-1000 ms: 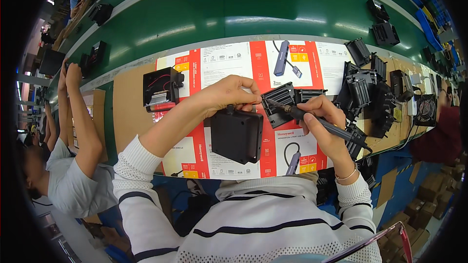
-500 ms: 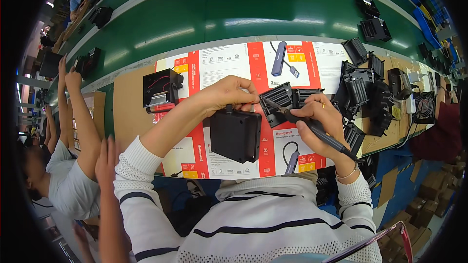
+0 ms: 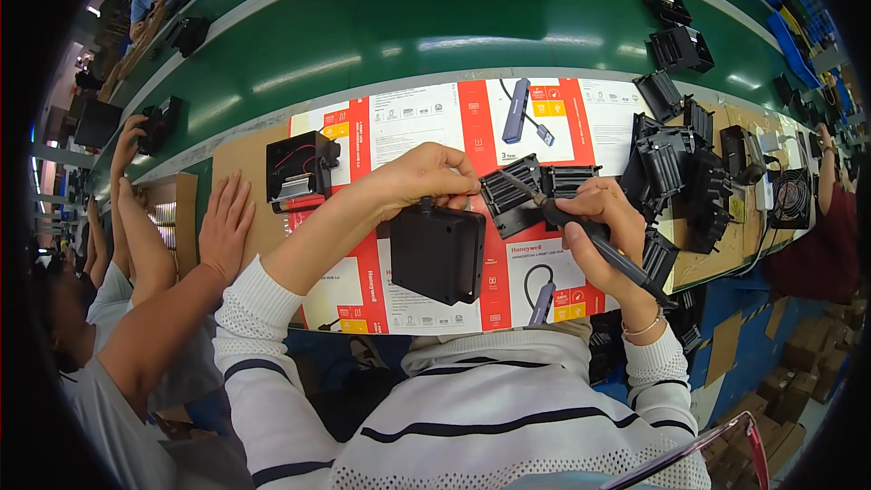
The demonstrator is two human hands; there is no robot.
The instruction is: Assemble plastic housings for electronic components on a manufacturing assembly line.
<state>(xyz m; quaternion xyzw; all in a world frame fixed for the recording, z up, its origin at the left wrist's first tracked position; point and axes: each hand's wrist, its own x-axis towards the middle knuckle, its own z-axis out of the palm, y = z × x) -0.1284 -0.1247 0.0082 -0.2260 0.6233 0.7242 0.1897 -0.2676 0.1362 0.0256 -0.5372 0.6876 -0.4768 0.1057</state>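
Note:
My left hand (image 3: 435, 180) is pinched at the fingertips, but what lies between them is too small to make out. Just below it, a square black plastic box (image 3: 435, 254) with a cable stub on top stands on the printed sheet. In my right hand (image 3: 610, 222) is a soldering iron (image 3: 619, 256), held like a pen, its thin tip pointing left toward the left fingertips and apart from them. Under the tip lies a black slatted plastic frame (image 3: 510, 192), beside a second slatted frame (image 3: 570, 180).
An open black box with red wires (image 3: 300, 168) stands at left. Slatted frames pile up (image 3: 667, 163) at right, near a small fan (image 3: 791, 198). Beyond runs a green conveyor (image 3: 408, 45) carrying black housings (image 3: 680, 47). A co-worker's hand (image 3: 225, 222) rests on the cardboard at left.
The soldering iron's tip has drawn slightly right, away from my left fingertips. A co-worker's hand has come onto the cardboard at left. The housings at the conveyor's right have shifted left.

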